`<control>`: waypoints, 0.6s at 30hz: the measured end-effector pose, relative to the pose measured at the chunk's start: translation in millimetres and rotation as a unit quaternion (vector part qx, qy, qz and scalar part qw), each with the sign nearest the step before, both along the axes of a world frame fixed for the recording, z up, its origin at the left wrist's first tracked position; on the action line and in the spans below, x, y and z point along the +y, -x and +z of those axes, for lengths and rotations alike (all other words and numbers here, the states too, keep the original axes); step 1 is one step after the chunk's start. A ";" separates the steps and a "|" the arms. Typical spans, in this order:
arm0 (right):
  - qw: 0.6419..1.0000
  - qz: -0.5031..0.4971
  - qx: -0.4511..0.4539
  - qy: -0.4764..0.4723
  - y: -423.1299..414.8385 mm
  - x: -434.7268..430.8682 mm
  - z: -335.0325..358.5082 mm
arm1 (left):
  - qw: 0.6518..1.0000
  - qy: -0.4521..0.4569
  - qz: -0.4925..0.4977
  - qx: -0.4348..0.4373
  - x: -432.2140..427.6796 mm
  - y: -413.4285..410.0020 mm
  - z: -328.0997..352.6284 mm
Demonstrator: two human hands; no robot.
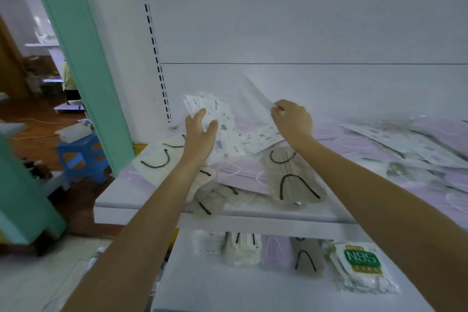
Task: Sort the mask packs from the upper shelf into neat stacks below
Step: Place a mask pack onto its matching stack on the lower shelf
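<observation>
While both arms reach toward mid-frame, step in hand: gathering white blue-printed mask packs [224,121] off the white upper shelf [253,216]; judged early to midway, since most of the pile is unsorted.
Left hand [201,134]: fingers [200,114] and thumb closed round a fanned bunch of the printed packs, held above the pile, centre-left.
Right hand [295,120]: fingers [277,109] pinching the corner of a thin plastic-wrapped pack [260,102], centre; blurred, so I cannot tell which sort it is.
Upper shelf pile: cream packs with black ear loops [155,157] at left, lilac packs [235,172] underneath, taupe pack [293,185] near the front edge, more printed and lilac ones to the right.
Lower shelf [228,289]: row of stacks at bottom centre, printed, cream, lilac, taupe, then green-labelled N95 packs [362,265] at right.
Handling: light, flat, floppy; film wrappers look slick, so a fanned bunch may slide apart.
Hold point: pinch across a corner or short edge, thumb on top; square up the bunch before setting it on the printed stack [206,246].
</observation>
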State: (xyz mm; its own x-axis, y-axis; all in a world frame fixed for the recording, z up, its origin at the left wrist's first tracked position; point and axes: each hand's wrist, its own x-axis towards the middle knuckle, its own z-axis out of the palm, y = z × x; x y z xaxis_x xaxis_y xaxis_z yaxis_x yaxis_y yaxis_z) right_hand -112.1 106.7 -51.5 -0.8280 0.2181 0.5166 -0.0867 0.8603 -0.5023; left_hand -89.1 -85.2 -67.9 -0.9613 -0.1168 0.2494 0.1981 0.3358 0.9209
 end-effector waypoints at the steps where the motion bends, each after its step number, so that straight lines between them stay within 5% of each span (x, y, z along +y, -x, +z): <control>1: 0.997 0.066 -0.002 0.028 -7.4 -13.5 3.1 | 1.000 -0.012 -0.013 -0.013 3.2 -0.6 2.1; 5: 0.932 0.292 -0.180 0.116 -25.7 -60.7 2.6 | 1.000 -0.020 -0.015 -0.018 14.0 2.2 7.7; 8: 0.954 0.230 -0.155 0.114 -14.7 -49.3 -3.7 | 1.000 -0.008 -0.008 0.007 2.5 6.1 1.6; 10: 0.966 0.142 -0.212 -0.032 -3.5 -31.2 -12.8 | 0.999 -0.005 -0.020 0.026 -9.6 7.9 -2.3; 12: 0.932 0.093 -0.319 -0.147 -0.9 -19.8 -21.2 | 0.999 -0.001 -0.022 0.042 -17.2 7.9 -1.8; 18: 0.946 0.102 -0.277 -0.133 0.2 -15.9 -28.9 | 0.999 0.023 0.019 0.023 -28.8 14.9 -3.1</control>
